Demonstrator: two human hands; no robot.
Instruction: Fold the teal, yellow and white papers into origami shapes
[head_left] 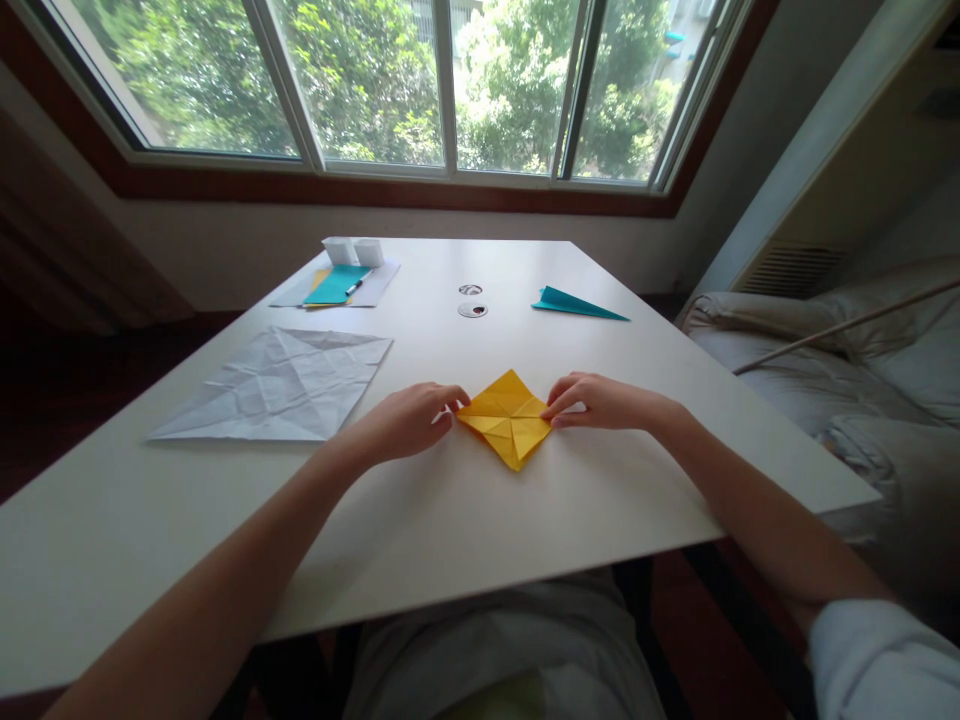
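A folded yellow origami paper (513,408) lies on the white table in front of me, its corners pointing away, toward me and to both sides. Creases run across it from side to side and fan out near its middle. My left hand (415,418) pinches its left corner between thumb and fingers. At the opposite corner, my right hand (592,402) has its fingertips closed on the paper's edge. Both hands rest low, close to the tabletop.
On the white table (480,540), a creased white sheet (289,385) lies left. A teal paper plane (577,304) sits back right. Two round grommets (472,311) are mid-table. Back left are teal paper (334,286), a pen (358,282) and white paper boxes (367,253).
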